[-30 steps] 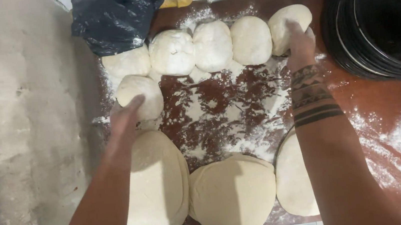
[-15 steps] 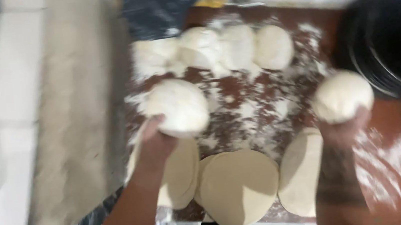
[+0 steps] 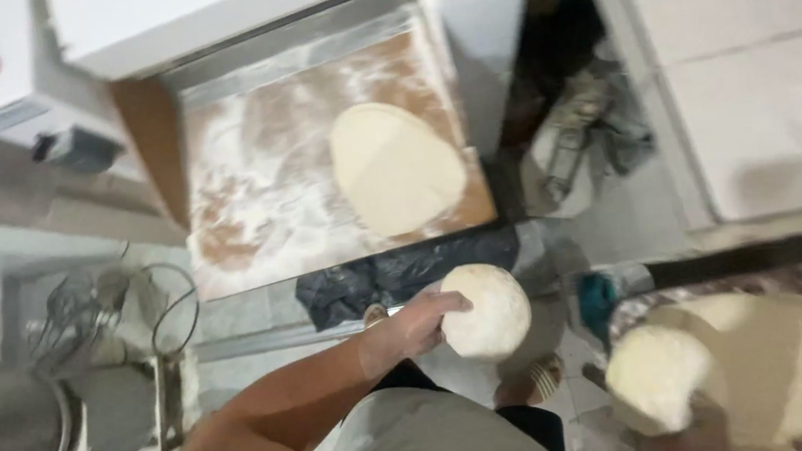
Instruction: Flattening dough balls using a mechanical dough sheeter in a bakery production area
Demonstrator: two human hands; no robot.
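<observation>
Flour-dusted sheeter board (image 3: 250, 223) already carries one flattened dough sheet (image 3: 397, 166); left hand (image 3: 412, 323) and right hand (image 3: 690, 424) each grasp an unrolled dough ball (image 3: 486, 310).

Two round, pale, floury dough balls are held off the surfaces. One dough ball (image 3: 484, 312) sits at lower centre of the frame, smooth and slightly flattened, gripped from its left side. The other dough ball (image 3: 659, 389), at lower right, is rougher and blurred, held from beneath.
</observation>
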